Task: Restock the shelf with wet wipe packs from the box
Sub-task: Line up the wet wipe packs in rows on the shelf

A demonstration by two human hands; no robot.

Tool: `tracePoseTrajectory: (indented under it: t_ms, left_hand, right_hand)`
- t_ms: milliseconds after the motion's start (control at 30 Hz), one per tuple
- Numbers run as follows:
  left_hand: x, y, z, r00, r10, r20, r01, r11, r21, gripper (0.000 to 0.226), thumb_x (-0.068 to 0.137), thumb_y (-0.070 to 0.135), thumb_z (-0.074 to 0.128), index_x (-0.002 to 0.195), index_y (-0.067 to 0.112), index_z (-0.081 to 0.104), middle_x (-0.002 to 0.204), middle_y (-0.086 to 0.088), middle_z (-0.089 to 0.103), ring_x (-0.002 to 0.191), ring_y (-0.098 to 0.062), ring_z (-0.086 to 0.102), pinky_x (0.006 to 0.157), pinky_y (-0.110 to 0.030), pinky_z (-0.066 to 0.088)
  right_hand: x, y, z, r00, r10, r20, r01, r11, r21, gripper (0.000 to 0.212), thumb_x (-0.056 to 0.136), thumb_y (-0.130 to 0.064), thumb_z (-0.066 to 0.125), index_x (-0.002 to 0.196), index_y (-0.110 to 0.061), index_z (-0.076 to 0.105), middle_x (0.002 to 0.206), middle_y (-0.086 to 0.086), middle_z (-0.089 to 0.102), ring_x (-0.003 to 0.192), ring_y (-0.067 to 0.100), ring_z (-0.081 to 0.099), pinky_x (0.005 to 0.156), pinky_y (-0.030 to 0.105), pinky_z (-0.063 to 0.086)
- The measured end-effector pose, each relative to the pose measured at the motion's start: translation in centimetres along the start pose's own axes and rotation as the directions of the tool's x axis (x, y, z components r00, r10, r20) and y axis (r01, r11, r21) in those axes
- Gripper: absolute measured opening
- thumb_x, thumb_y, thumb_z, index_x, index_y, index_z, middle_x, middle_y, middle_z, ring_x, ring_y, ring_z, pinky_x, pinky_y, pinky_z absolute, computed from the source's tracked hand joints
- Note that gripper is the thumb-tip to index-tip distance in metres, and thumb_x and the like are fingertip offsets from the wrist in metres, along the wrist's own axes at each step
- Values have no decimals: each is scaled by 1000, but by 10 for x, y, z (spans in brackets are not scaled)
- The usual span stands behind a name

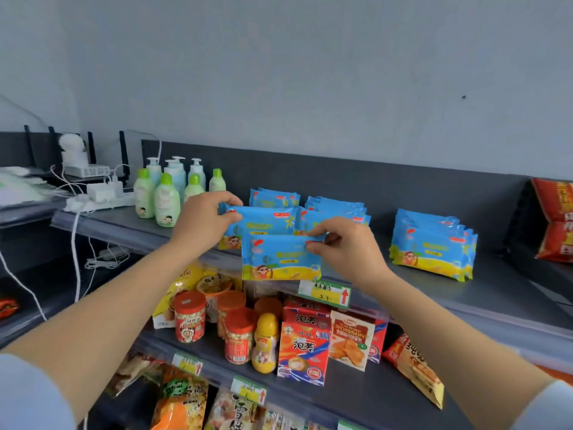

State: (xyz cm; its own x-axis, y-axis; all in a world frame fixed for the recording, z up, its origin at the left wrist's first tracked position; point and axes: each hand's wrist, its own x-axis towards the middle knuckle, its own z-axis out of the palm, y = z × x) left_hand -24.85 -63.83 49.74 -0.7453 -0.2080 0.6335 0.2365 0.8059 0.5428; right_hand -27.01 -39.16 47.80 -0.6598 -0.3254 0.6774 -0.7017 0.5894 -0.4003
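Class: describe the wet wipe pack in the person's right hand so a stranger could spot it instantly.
Find the top grey shelf with stacks of blue wet wipe packs. At its front edge, above the red-arrow price tag, the right hand pinches one pack by its top right corner. Unlike the stacked ones and the second pack in the left hand, it hangs before the shelf edge.

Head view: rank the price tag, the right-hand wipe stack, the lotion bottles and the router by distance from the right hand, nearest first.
From the right hand:
1. The price tag, just below it.
2. The wipe stack, to its right.
3. The lotion bottles, well to the left.
4. The router, far left at the back.
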Motion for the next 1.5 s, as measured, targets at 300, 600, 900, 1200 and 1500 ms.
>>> tracePoseTrajectory:
  t_ms: [300, 600, 900, 1200, 1500]
  left_hand:
    - [74, -36, 43, 997, -57, 46, 57, 998, 19, 14, 86, 17, 69, 98, 22, 70, 106, 2, 65, 85, -15, 57, 69, -30, 44]
    - [143, -83, 83, 989, -68, 128, 73, 997, -31, 13, 86, 14, 69, 99, 18, 69, 112, 2, 64, 89, -12, 54, 70, -25, 40]
    - [208, -125, 129, 958, 1, 287, 18, 998, -66, 11, 84, 16, 72, 90, 24, 67, 114, 2, 65, 90, -13, 59, 74, -28, 46]
    - [239, -149, 166, 933, 61, 355, -39, 997, -69, 17, 84, 15, 71, 101, 17, 70, 109, 1, 66, 91, -12, 56, 76, -27, 43]
    - [248, -158, 181, 923, 218, 317, -234, 972, 15, 24, 88, 19, 66, 112, 15, 66, 103, 1, 59, 90, -13, 53, 78, -26, 41]
  right_hand:
    - [54, 28, 27, 998, 32, 54, -32, 999, 8, 15, 80, -23, 76, 93, -17, 72, 83, -11, 62, 69, 6, 53, 69, 23, 45]
    - [95, 40, 68, 995, 78, 68, -71, 993, -93, 16, 81, -24, 75, 95, -16, 72, 71, -24, 48, 64, -1, 48, 60, 8, 33]
    - [133, 47, 103, 991, 131, 40, -122, 975, -184, 13, 81, -23, 74, 92, -17, 72, 84, -10, 56, 72, 8, 52, 70, 20, 40]
    - [153, 53, 123, 988, 156, 23, -145, 956, -254, 15, 79, -21, 76, 92, -14, 72, 85, -6, 53, 70, 9, 49, 69, 21, 39]
    - [170, 55, 135, 973, 216, 88, -177, 929, -325, 16, 83, -28, 73, 94, -17, 70, 85, -9, 49, 75, 8, 46, 72, 23, 40]
